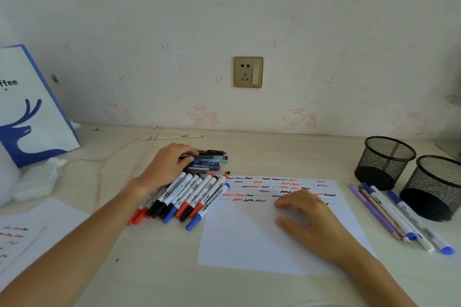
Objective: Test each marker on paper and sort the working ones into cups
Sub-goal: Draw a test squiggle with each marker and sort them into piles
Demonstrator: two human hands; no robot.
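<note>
Two mesh cups [389,157] stand at far right, w/ some pens [399,217] lying just beside. Left hand [164,167] pinches a pen from the pen pile [209,161], far of the whiteboard markers [184,197]. Right hand [311,217] rests flat, fingers relaxed, on the paper [244,237].

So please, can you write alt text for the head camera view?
A person's left hand reaches into a pile of pens above a row of whiteboard markers, while the right hand rests on scribbled test paper; two mesh cups stand right.
</note>
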